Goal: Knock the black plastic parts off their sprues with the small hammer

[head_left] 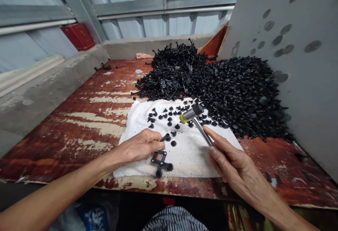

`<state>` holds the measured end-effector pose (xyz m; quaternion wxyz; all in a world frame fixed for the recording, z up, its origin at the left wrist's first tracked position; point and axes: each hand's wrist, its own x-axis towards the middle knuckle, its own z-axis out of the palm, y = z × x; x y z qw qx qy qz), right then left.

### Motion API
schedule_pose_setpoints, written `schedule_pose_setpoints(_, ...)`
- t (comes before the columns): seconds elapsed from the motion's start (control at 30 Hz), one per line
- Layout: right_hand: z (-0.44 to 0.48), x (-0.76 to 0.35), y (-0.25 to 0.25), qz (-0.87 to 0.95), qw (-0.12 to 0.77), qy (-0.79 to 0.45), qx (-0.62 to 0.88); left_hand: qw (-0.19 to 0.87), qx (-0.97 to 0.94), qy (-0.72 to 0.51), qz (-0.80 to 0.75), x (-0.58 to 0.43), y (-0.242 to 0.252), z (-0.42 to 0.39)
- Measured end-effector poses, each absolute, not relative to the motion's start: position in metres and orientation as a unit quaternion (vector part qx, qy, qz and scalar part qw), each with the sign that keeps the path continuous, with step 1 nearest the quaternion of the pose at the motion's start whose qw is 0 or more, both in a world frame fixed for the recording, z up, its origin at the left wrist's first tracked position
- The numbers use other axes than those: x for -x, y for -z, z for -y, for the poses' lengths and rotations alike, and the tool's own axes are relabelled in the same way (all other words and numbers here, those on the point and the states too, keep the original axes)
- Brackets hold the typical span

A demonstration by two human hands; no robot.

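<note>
My left hand (144, 144) is closed, thumb and fingers pinching a black jointed linkage (159, 157) of crossed flat bars with round ends. Part of the linkage is hidden under the fingers, and its lower end reaches over the white cloth (190, 157). In my right hand (229, 157) is a small mallet (194, 113), gripped by its metal handle. The mallet's head has one yellow face and one black face and is held above the cloth. Small black disc-headed pegs (173, 143) lie scattered on the cloth beyond my left hand.
A large heap of black disc-headed pegs (237, 90) covers the right side of the worn red-brown table (87, 132). Behind it is a pile of black linkage parts (174, 69). A grey spotted board (298, 58) stands at the right. A red box (78, 36) sits at the back left.
</note>
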<state>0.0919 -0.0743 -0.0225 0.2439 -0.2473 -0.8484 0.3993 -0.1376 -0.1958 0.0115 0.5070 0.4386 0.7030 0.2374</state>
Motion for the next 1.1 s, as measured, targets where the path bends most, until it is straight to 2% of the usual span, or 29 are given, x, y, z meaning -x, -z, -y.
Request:
schedule_pose_setpoints(0.57,0.071,-0.092,0.027,0.875,0.251,-0.354,0.214,0.508,-0.422,-0.242,-0.71,0.136,-0.013,0.192)
schedule_pose_setpoints(0.77,0.079,-0.091,0.017,0.912,0.225,-0.32,0.121,0.494,-0.427,-0.215,-0.726,0.137,-0.017,0.189)
schedule_pose_setpoints(0.9,0.087,-0.094,0.008,0.92,0.237,-0.3,0.089,0.497,-0.414,-0.224,-0.729,0.136,-0.016,0.189)
schedule_pose_setpoints(1.1,0.089,-0.103,0.015,0.936,0.15,-0.293,0.125,0.506,-0.403,-0.233,-0.726,0.136,-0.016,0.189)
